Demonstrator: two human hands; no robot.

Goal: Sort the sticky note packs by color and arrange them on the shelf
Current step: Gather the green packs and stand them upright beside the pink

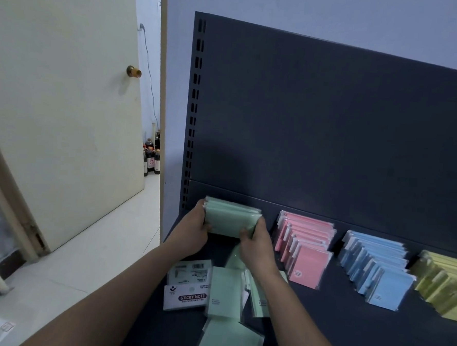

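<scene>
As seen from the head camera: green pack stack (231, 217), upright at the back left of the shelf (346, 329). The left hand (196, 225) grips its left end and the right hand (257, 244) grips its right end. Pink row (306, 244), blue row (374, 267) and yellow row (442, 282) stand to the right. Loose green packs (225, 290) lie nearer, beside a white box (187, 296).

Handling, judged: light, film-wrapped, slippery, so squeeze both ends or the packs may fan out.

Yellow row cut off at the frame edge. Fingertips behind the stack hidden. Small print illegible.

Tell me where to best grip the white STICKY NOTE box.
Probably its left end, coming from the left: the white box lies face up, that end free at the shelf edge, while a green pack crowds its right end and a barcoded pack its far side.
</scene>
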